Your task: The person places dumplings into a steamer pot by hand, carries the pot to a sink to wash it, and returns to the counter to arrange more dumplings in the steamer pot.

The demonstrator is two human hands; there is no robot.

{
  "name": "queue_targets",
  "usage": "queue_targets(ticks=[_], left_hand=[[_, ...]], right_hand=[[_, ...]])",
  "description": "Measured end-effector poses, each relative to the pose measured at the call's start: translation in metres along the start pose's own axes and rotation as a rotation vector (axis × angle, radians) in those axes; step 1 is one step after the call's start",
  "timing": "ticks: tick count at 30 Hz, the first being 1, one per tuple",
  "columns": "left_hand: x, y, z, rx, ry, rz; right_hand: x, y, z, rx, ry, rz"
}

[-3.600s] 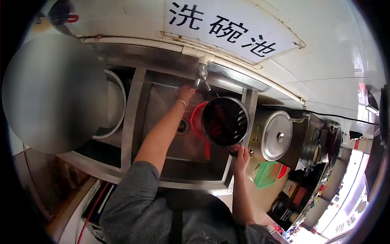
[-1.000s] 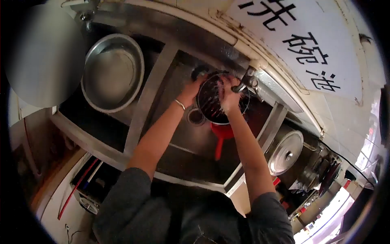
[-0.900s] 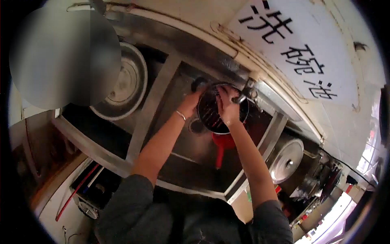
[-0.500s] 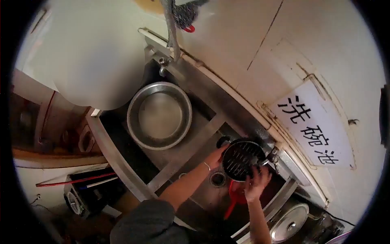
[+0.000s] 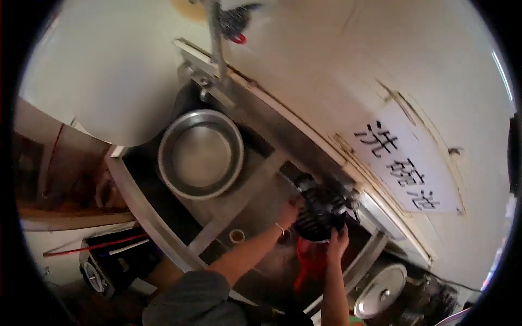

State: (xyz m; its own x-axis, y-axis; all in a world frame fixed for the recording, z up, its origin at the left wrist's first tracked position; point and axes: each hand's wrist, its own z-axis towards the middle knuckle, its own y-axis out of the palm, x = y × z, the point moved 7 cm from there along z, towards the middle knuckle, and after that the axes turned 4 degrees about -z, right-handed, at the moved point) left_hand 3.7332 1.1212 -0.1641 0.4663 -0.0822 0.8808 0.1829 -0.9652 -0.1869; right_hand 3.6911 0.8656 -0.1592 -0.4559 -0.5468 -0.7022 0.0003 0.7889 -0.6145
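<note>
A round black pan (image 5: 318, 217) with slots or ridges across it is tilted in the right-hand sink basin, under the tap (image 5: 352, 202). A thick dark piece, perhaps its handle, points to the upper left. My left hand (image 5: 290, 213), with a bracelet at the wrist, is closed on the pan's left edge, the fingertips partly hidden. On the lower right rim, my right hand (image 5: 338, 243) grips with the thumb and fingers. Beneath the pan lies a red long-handled object (image 5: 309, 258), blurred, its kind unclear.
A large metal basin (image 5: 201, 155) stands in the left sink, beyond the steel divider (image 5: 239, 204). A second tap (image 5: 204, 92) is above it. A round metal lid (image 5: 383, 293) is at the lower right. A paper sign (image 5: 408, 163) hangs on the wall.
The pan has turned and tipped, bringing the dark piece at its upper left into view. My right hand has gone from spread over its face to gripping its lower rim. The view has shifted slightly.
</note>
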Motion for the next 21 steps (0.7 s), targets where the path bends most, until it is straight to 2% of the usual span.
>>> queue_targets(ticks=[2, 4, 5, 6, 7, 8, 10, 12, 14, 16, 18, 19, 21], left_hand=[[-0.02, 0.004, 0.007, 0.056, -0.074, 0.106], [-0.041, 0.01, 0.018, 0.151, -0.131, 0.067], [-0.022, 0.008, 0.014, 0.103, -0.074, 0.027], [-0.002, 0.007, 0.007, 0.063, -0.01, -0.017], [-0.01, 0.017, -0.001, 0.029, -0.03, -0.02], [0.008, 0.018, -0.011, 0.171, 0.256, 0.313], [0.033, 0.025, -0.031, 0.314, 0.557, 0.64], [0.036, 0.061, -0.058, -0.174, 0.752, 0.752], [0.031, 0.063, -0.048, -0.145, 0.714, 0.72], [0.037, 0.048, -0.021, 0.056, 0.559, 0.67], [0.041, 0.06, -0.021, 0.067, 0.508, 0.68], [0.042, 0.075, -0.024, -0.005, 0.574, 0.77], [0.039, 0.086, -0.024, -0.077, 0.64, 0.86]], right_hand=[[-0.007, 0.006, -0.012, 0.157, -0.202, 0.286], [-0.032, 0.001, -0.023, 0.128, -0.079, 0.259], [-0.034, -0.002, -0.022, 0.14, -0.056, 0.226], [-0.008, 0.004, -0.011, 0.195, -0.122, 0.151], [0.009, 0.008, -0.007, 0.198, -0.098, 0.168], [0.018, 0.011, -0.005, 0.198, -0.082, 0.191], [-0.001, 0.011, -0.01, 0.156, -0.009, 0.268], [-0.011, 0.015, -0.013, 0.103, 0.059, 0.354], [-0.017, 0.022, -0.017, 0.044, 0.044, 0.413], [-0.035, 0.025, -0.023, 0.052, 0.023, 0.471], [-0.043, 0.024, -0.027, 0.079, 0.01, 0.417], [-0.048, 0.022, -0.029, 0.079, 0.011, 0.416], [-0.041, 0.024, -0.034, 0.031, 0.249, 0.399]])
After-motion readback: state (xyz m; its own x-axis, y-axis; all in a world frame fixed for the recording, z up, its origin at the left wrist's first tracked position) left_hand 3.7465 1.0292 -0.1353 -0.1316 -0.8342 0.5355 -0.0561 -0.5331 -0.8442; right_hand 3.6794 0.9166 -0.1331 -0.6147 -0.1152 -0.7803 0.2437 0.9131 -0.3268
